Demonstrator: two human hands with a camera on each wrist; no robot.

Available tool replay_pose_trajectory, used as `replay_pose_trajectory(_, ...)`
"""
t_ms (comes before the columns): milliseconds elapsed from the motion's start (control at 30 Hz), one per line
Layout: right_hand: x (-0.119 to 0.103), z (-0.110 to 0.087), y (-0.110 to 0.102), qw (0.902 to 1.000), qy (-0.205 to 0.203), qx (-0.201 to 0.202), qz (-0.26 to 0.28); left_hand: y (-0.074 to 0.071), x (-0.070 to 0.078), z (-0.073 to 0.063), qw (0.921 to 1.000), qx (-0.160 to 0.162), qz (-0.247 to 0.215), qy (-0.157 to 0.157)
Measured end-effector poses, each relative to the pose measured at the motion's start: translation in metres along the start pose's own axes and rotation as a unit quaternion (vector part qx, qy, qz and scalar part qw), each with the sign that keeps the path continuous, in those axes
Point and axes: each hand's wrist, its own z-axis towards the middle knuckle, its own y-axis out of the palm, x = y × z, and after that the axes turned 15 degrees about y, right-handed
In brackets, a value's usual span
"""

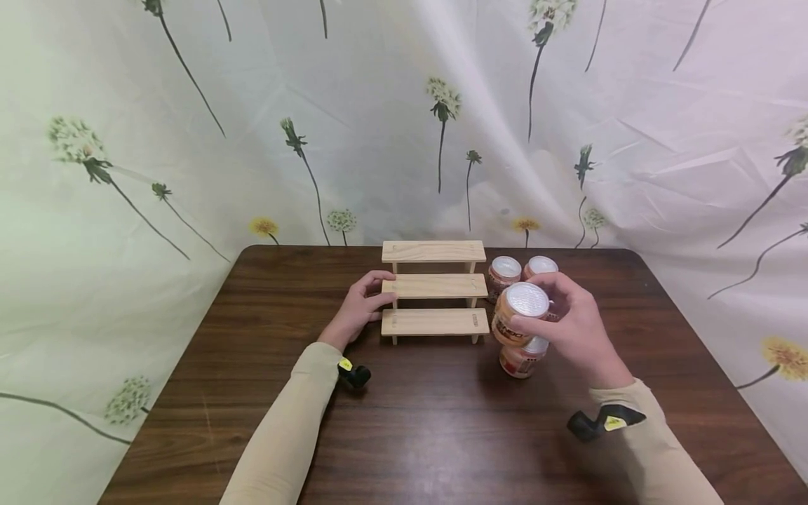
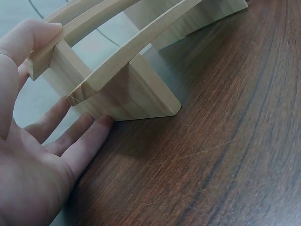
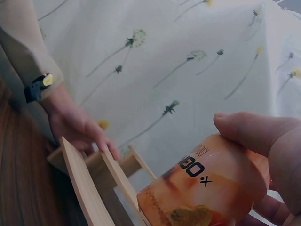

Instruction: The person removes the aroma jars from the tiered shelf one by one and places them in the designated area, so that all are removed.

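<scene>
My right hand (image 1: 577, 326) grips an orange-labelled jar (image 1: 514, 322) with a pale, shiny lid, thumb on the near side and fingers round the far side. This jar overlaps a similar jar (image 1: 519, 362) on the table in the head view. A three-tier wooden rack (image 1: 435, 321) stands to its left. My left hand (image 1: 361, 305) holds the rack's left end at the middle shelf. In the left wrist view its thumb (image 2: 44, 30) lies over a shelf end, and the other fingers touch the side panel (image 2: 141, 89).
Two more jars, one nearer the rack (image 1: 505, 272) and one farther right (image 1: 541, 265), stand behind the held one. Another there is mostly hidden by my right hand. The brown wooden table (image 1: 416, 428) backs onto a dandelion-print curtain (image 1: 385, 140).
</scene>
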Motion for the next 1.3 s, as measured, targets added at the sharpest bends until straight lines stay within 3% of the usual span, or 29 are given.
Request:
replay_pose_trajectory(233,0.005,-0.008,-0.023,0.9991,0.025,0.032,0.01,0.0,0.001,0.0,1.0,-0.003,-0.006,-0.001)
replay_pose_trajectory(600,0.018,-0.016,-0.053,0.9943,0.028,0.098,-0.031,0.001,0.0,0.001,0.9999,-0.005,-0.013,0.0)
replay_pose_trajectory(933,0.029,-0.022,-0.068,0.9934,0.034,0.108,-0.016,0.0,-0.001,0.002,0.9999,-0.005,-0.009,-0.001)
replay_pose_trajectory(1300,0.045,-0.025,-0.071,0.9904,0.058,0.108,-0.064,0.0,-0.002,0.001,0.9999,-0.006,-0.008,0.002)
